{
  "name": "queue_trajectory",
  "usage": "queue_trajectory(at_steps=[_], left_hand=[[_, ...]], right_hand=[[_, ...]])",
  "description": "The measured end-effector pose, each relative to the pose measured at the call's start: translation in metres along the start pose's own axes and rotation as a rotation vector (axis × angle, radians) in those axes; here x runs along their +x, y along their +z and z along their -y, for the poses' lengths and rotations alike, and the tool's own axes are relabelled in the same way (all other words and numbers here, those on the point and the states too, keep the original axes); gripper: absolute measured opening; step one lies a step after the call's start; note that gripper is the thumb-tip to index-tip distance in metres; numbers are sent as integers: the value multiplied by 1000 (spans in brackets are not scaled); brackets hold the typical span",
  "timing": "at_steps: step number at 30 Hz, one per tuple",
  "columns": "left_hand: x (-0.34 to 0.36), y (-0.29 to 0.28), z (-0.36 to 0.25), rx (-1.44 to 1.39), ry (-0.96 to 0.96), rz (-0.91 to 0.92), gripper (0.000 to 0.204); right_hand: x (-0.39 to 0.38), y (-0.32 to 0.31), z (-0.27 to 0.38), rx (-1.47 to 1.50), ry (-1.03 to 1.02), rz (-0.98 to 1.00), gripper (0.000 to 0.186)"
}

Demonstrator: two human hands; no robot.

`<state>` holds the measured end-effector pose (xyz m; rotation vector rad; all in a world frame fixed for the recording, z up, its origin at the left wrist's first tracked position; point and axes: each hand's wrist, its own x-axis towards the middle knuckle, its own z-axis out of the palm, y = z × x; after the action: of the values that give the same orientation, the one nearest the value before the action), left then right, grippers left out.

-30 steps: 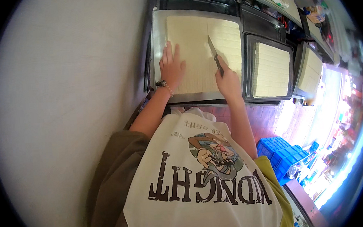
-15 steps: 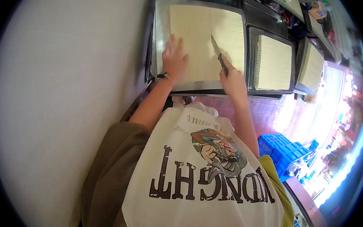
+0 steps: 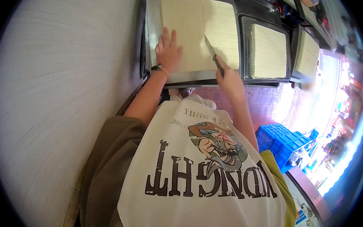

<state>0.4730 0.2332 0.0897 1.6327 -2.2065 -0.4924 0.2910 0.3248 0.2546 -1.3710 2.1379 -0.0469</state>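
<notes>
A broad pale-yellow slab (image 3: 222,23), soft-looking and flat-topped, lies on a metal tray (image 3: 153,16) in front of me. One long straight line runs away from me near its middle, and shorter crosswise lines mark its right half. My left hand (image 3: 169,52) rests flat on the slab's left side, fingers spread; a beaded bracelet circles that wrist. Closed round a black handle, my right hand (image 3: 229,78) holds a knife (image 3: 209,46) at the slab's near right part. The blade slants up to the left, its tip on the long line.
To the right, a dark tray (image 3: 246,48) bears another scored pale slab (image 3: 268,51), with a third slab (image 3: 307,53) beyond it. A white wall (image 3: 64,78) stands close on my left. Blue plastic crates (image 3: 279,141) sit on the floor at lower right.
The knife has slid a little toward me along the long line, with my right hand. My left hand keeps its place on the slab. The whole view has shifted slightly.
</notes>
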Motion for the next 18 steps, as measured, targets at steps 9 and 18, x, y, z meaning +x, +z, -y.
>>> queue_trajectory(at_steps=[9,18], left_hand=[[1,-3,-2,20,-38,65,72],[3,-1,2,-11,-46,104,71]], right_hand=[[-36,2,-11,-87,-16,34,51],[-92,5,-32,-76,-10,77,51]])
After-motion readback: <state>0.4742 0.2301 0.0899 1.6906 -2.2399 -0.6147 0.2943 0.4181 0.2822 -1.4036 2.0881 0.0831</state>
